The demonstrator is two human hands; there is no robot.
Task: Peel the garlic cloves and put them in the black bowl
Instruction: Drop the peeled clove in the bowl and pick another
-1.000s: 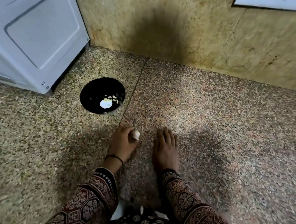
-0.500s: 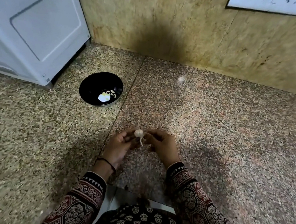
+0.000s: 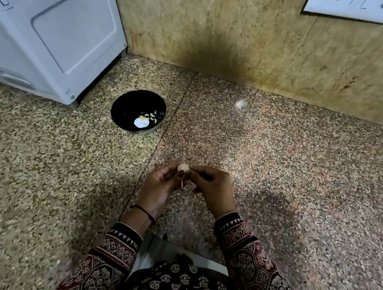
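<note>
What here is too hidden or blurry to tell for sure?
All head view:
- garlic clove: left hand and right hand cover most; skin left unclear.
- black bowl: pale pieces too small to count.
- pale spot on floor: blurred.
- white wall panel: cut by top edge.

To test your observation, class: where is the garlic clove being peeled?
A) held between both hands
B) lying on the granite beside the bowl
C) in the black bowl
A: the left hand and right hand both pinch the garlic clove, apart from the black bowl.
</note>
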